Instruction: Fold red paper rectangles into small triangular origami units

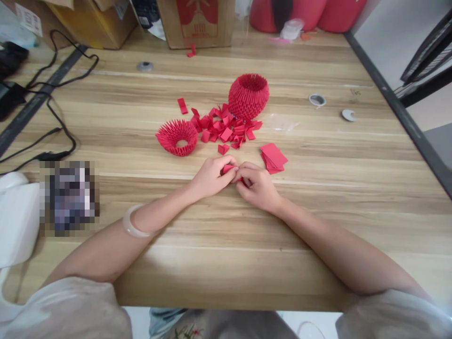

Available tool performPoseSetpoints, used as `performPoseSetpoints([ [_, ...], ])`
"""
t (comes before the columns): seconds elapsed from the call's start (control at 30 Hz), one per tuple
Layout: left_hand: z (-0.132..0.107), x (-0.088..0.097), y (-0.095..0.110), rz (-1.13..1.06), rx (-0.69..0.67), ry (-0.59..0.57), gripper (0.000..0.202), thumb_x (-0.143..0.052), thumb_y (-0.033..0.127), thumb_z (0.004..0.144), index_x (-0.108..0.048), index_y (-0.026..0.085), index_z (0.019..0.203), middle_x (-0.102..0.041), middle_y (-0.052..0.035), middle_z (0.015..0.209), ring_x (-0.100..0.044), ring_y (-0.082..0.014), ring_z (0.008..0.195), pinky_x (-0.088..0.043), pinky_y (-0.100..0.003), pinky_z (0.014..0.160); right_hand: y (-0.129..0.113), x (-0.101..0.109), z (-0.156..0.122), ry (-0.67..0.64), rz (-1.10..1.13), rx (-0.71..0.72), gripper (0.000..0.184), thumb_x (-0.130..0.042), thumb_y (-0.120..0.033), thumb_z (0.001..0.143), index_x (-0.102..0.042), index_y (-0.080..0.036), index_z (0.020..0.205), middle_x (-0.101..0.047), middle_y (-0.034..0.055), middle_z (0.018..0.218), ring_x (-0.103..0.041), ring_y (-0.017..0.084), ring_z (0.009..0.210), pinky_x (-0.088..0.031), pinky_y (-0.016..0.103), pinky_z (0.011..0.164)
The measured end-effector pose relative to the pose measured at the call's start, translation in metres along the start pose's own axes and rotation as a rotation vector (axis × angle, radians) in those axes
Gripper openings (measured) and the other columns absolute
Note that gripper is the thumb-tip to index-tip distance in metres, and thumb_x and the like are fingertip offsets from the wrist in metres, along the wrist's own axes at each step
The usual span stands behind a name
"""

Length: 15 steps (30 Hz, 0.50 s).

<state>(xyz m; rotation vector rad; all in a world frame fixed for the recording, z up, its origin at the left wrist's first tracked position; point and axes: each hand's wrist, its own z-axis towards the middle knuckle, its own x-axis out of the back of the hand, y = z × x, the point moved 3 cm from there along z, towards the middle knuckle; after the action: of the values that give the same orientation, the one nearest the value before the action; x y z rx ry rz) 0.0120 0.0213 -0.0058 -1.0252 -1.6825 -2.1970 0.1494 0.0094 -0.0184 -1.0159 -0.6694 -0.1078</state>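
Note:
My left hand and my right hand meet at the middle of the table, fingertips pinched together on a small red paper piece. Fingers cover much of it, so its folds are partly hidden. Just right of my right hand lies a stack of red paper slips. Beyond the hands is a loose pile of folded red paper pieces. Left of the pile sits a spiky red paper ring, open in the middle. Behind the pile stands a round red paper vase built of many folded pieces.
Cardboard boxes and red containers line the back of the wooden table. Black cables and a white device are at left. A metal-rimmed grommet and its cover lie at right.

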Motion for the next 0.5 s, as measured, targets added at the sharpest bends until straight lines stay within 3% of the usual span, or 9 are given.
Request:
performPoseSetpoints([
  [0.5,0.0001,-0.0001,-0.0015,0.009,0.008,-0.005,0.013,-0.048,0.023,0.079,-0.058,0.015,0.079,-0.054,0.0023,0.062,-0.044,-0.0095,0.056,-0.034,-0.021,0.055,0.0002,-0.0001,0.0005,-0.003,0.001,-0.013,0.017,-0.047,-0.005,0.065,-0.061,-0.016,0.067,-0.052,0.0007,0.070,-0.042,0.008,0.054,-0.038,0.023,0.056],
])
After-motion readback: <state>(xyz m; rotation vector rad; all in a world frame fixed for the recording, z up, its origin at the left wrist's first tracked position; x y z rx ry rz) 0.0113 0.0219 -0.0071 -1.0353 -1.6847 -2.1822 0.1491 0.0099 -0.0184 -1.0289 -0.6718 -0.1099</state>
